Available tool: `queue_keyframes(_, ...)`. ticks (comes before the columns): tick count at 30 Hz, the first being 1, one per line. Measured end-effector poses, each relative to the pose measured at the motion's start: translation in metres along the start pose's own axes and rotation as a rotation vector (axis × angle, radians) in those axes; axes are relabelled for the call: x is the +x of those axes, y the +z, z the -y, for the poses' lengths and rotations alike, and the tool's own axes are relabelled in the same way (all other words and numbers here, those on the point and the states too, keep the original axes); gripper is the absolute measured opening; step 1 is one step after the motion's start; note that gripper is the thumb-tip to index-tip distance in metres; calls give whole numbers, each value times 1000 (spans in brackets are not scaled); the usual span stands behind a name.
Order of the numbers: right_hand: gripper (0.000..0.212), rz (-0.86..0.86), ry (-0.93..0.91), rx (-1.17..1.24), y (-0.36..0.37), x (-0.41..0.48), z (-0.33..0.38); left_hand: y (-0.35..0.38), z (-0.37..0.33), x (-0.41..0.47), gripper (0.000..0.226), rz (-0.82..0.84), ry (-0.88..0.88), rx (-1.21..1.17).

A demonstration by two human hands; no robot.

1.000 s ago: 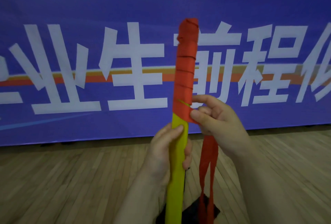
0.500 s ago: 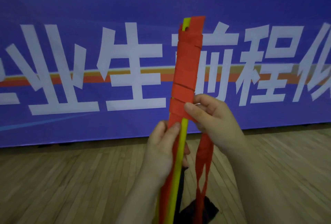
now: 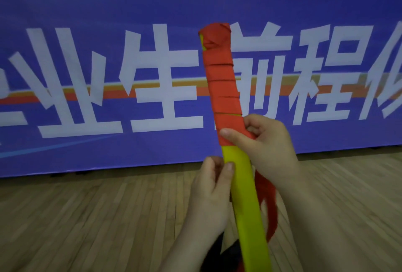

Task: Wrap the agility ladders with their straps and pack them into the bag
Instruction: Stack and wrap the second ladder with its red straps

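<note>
Yellow agility ladder [image 3: 243, 195] bundle is held nearly upright before the blue banner [image 3: 87, 32], above the wooden floor [image 3: 87, 217]. Red strap [image 3: 224, 88] coils cover its upper half; the loose tail hangs behind the right hand [image 3: 267, 145]. Right grip: thumb and fingers pinch the lowest coil. Left hand [image 3: 212, 193] grip: closed round the bare yellow part just below. Dark bag [image 3: 219, 254] lies on the floor beneath.

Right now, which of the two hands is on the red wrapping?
The right hand, the higher one: its thumb lies across the lowest turn of the red strap. The left hand grips the bare yellow ladder bundle below.
</note>
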State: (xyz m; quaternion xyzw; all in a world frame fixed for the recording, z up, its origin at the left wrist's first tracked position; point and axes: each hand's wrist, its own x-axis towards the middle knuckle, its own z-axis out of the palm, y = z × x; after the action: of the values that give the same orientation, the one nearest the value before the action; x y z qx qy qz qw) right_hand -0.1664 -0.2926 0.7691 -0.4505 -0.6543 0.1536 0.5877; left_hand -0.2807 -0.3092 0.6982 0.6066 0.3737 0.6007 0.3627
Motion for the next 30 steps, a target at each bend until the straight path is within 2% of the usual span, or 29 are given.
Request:
queue_keyframes(4,37,115,-12,71,1,-5,-5,4,-1,4,24,-170,-55,-28)
queue_keyframes(6,43,226,27,181,-5,-6,-9,-3,-2,8,26,-125,-157,-133)
queue_keyframes(7,42,285,77,269,-10,-5,-11,-7,-1,10,25,-35,-217,-279)
queue_keyframes(10,46,583,186,569,-16,-5,-11,-12,-6,10,35,419,-334,-821)
queue_keyframes(11,51,643,195,636,-14,-5,-12,-12,-8,10,35,556,-330,-932)
queue_keyframes(12,49,636,196,679,-12,-6,-13,-12,-9,10,35,595,-314,-947)
queue_keyframes(13,39,562,192,684,-10,-6,-14,-11,-12,11,37,574,-345,-910)
queue_keyframes(15,18,303,129,508,-7,-4,-15,-11,-22,9,52,387,-425,-687)
queue_keyframes(16,22,178,71,332,-7,-4,-15,-12,-25,6,57,297,-417,-534)
queue_keyframes(17,28,87,15,148,-6,-2,-16,-12,-27,2,51,234,-370,-368)
queue_keyframes(18,29,44,-18,24,-4,-2,-16,-10,-29,-1,37,189,-286,-211)
queue_keyframes(20,27,53,-24,15,0,-4,-13,-6,-21,-3,30,69,-111,7)
queue_keyframes(22,26,112,-30,178,1,-7,-12,-7,-17,-3,23,13,-102,-48)
queue_keyframes(24,35,248,-4,399,-2,-7,-17,-16,-15,1,20,156,-210,-368)
queue_keyframes(27,57,609,74,590,-8,-6,-22,-25,-12,3,20,714,-292,-921)
queue_keyframes(28,56,700,67,627,-8,-7,-20,-24,-14,2,21,838,-298,-995)
queue_keyframes(29,50,725,56,667,-9,-7,-17,-23,-17,2,23,870,-305,-984)
queue_keyframes(30,43,680,56,692,-9,-7,-14,-22,-20,3,28,859,-328,-933)
